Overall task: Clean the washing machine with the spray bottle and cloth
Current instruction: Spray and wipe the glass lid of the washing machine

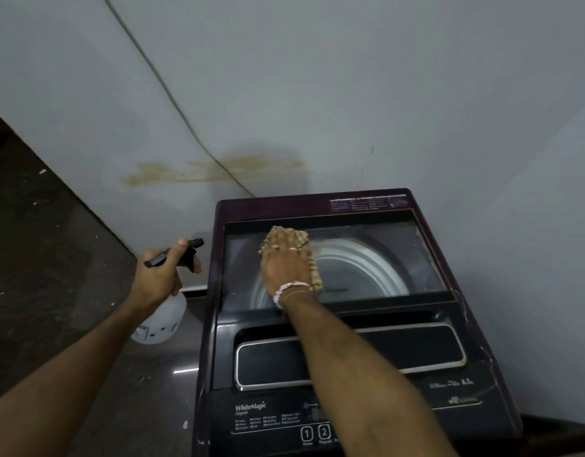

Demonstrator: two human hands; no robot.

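Observation:
A dark purple top-loading washing machine (pixel 476 328) stands against the wall, its glass lid closed with the drum showing through. My right hand (pixel 284 262) lies flat on a tan checked cloth (pixel 314 275), pressing it onto the left part of the glass lid. Left of the machine, my left hand (pixel 162 272) grips the neck of a white spray bottle (pixel 162 321) with a black trigger head, held in the air with the nozzle pointing toward the machine.
A pale wall (pixel 350 94) with a brown stain and a thin cable running diagonally rises behind the machine. Dark floor (pixel 37 242) lies to the left. The control panel (pixel 284 420) with numbered buttons is at the machine's near edge.

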